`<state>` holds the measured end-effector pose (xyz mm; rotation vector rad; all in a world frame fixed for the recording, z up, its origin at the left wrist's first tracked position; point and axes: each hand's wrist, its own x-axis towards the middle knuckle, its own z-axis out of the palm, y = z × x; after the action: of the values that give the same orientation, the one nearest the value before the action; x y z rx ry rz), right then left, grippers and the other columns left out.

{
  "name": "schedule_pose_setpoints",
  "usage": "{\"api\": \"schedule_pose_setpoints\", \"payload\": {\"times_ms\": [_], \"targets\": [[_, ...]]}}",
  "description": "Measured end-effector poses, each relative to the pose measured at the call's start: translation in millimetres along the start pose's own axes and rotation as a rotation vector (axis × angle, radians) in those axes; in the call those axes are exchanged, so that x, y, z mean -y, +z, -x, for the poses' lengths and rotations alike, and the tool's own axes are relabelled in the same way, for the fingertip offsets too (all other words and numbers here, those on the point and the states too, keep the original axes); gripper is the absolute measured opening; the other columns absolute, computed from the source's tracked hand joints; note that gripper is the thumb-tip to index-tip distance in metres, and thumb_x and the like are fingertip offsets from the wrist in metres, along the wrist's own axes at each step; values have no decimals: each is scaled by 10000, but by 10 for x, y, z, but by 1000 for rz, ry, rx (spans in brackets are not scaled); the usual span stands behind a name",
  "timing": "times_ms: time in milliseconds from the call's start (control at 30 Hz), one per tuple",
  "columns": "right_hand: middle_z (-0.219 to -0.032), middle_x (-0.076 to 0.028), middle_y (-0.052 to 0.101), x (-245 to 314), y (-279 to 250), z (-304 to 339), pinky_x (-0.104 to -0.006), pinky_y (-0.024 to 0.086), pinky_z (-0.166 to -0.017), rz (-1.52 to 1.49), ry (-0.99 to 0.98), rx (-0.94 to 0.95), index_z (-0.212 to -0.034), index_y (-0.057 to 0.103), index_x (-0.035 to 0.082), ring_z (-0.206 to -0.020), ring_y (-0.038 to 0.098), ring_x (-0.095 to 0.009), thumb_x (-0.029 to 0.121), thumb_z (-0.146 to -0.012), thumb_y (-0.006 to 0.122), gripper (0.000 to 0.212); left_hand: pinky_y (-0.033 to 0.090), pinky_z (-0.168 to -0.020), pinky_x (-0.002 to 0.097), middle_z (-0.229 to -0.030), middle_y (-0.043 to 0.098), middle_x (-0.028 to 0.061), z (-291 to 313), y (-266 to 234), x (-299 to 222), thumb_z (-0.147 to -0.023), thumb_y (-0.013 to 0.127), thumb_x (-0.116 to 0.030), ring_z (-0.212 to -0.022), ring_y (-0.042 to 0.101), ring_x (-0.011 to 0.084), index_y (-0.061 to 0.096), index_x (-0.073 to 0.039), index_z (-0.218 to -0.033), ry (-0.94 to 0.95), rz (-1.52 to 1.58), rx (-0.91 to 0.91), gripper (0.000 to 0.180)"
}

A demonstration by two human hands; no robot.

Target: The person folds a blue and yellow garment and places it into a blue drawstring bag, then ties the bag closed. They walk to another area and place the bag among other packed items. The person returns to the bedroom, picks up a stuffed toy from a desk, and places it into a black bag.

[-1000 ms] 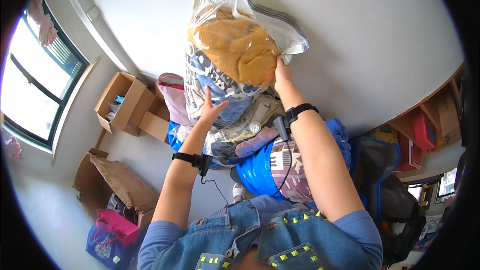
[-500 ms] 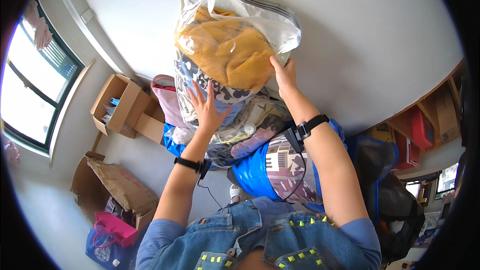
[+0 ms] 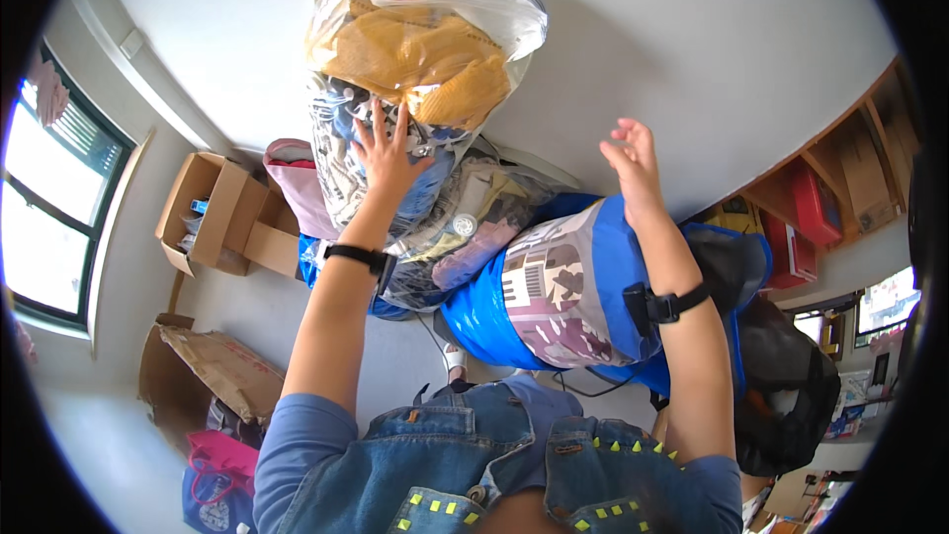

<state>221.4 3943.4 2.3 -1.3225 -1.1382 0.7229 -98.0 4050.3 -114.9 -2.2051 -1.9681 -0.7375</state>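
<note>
A large clear zip storage bag (image 3: pixel 341 143) stands upright against the wall, packed with folded cloth; a mustard-yellow knitted piece (image 3: pixel 425 59) fills its upper part and black-and-white patterned fabric lies below. My left hand (image 3: pixel 386 153) rests on the bag's front with fingers spread. My right hand (image 3: pixel 635 163) is in the air to the right of the bag, apart from it, fingers loosely curled and holding nothing. Another clear bag of clothes (image 3: pixel 474 218) lies under the upright one. Right of that sits a blue bag with a camouflage-patterned panel (image 3: pixel 554 287).
An open cardboard box (image 3: pixel 222 208) and a pink bag (image 3: pixel 294 178) stand at the left. Nearer are a torn carton (image 3: pixel 222 366) and a bright pink bag (image 3: pixel 219 455). Dark bags (image 3: pixel 791 386) lie at the right, below wooden shelves with red boxes (image 3: pixel 816 203).
My right hand has let go of the zip bag's right edge and moved right, away from it. My left hand stays on the bag's front. The whole view has shifted somewhat.
</note>
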Motion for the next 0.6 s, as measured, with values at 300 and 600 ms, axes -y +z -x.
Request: {"api": "schedule_pose_setpoints", "payload": {"times_ms": [300, 600], "targets": [[-1088, -29, 469, -114, -1480, 772, -252, 379, -867, 69, 82, -122, -1168, 496, 92, -926, 446, -106, 79, -824, 644, 375, 188, -1080, 558, -1508, 159, 191, 772, -7, 383, -683, 760, -364, -1368, 140, 452, 294, -166, -1444, 216, 186, -219, 913], [-1086, -41, 503, -600, -2194, 1570, -243, 410, -859, 277, 318, -228, -1188, 495, 63, -904, 502, -108, 134, -846, 646, 380, 263, -1053, 527, -1436, 297, 196, 823, -97, 568, -706, 735, -195, -1300, 280, 429, 402, -143, -1373, 150, 284, -328, 748]]}}
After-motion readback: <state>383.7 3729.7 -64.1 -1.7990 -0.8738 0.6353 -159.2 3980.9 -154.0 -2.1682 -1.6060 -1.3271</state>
